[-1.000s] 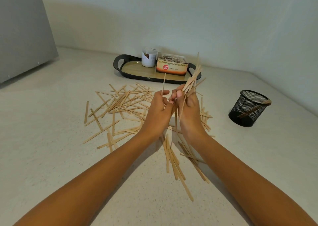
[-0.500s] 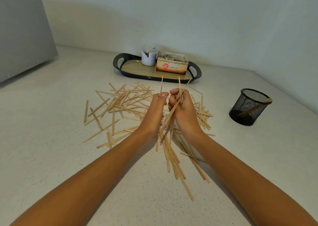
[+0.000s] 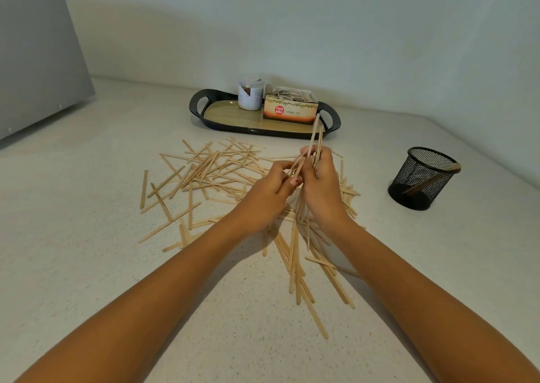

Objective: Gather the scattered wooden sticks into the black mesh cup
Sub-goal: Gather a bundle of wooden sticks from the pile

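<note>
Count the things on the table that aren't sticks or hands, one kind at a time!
Black oval tray with handles: 1
White round jar: 1
Orange cardboard tea box: 1
Black mesh cup: 1
Big grey rounded-corner object: 1
Total: 5

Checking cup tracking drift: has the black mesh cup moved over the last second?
No. The black mesh cup stands at the same spot as before, right of and nearer than the black tray.

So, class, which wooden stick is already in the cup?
The stick leaning inside the black mesh cup, tip over its rim; other sticks lie on the counter or in the hands.
</note>
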The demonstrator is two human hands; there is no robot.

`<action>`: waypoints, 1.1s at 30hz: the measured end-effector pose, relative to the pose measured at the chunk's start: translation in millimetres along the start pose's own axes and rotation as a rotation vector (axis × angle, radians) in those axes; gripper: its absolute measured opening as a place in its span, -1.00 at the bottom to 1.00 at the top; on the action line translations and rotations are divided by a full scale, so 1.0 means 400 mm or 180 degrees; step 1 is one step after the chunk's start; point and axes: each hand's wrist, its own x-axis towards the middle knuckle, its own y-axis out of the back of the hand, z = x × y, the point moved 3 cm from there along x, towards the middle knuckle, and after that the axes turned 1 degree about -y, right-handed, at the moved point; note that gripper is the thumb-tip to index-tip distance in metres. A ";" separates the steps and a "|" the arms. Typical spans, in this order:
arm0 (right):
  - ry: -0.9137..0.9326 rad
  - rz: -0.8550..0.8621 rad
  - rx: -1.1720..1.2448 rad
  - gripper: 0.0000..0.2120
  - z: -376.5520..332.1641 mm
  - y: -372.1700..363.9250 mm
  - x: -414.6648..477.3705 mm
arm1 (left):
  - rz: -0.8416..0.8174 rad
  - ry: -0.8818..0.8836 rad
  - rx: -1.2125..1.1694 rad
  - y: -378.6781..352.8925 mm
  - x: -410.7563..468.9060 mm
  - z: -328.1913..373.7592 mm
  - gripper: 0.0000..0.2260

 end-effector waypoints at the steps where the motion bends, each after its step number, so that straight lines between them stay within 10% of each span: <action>1: -0.0086 -0.0009 0.0085 -0.87 0.004 0.002 0.002 | 0.0006 0.0016 0.0044 0.000 0.000 -0.004 -0.71; 15: 0.1042 0.0433 0.0655 -0.91 -0.084 0.041 -0.017 | 0.0670 -0.0009 -0.0718 0.029 0.001 0.000 -0.82; 33: 0.1129 0.0618 0.0603 -0.88 -0.082 0.044 -0.033 | 0.0649 0.0072 -0.0699 0.015 -0.017 0.006 -0.89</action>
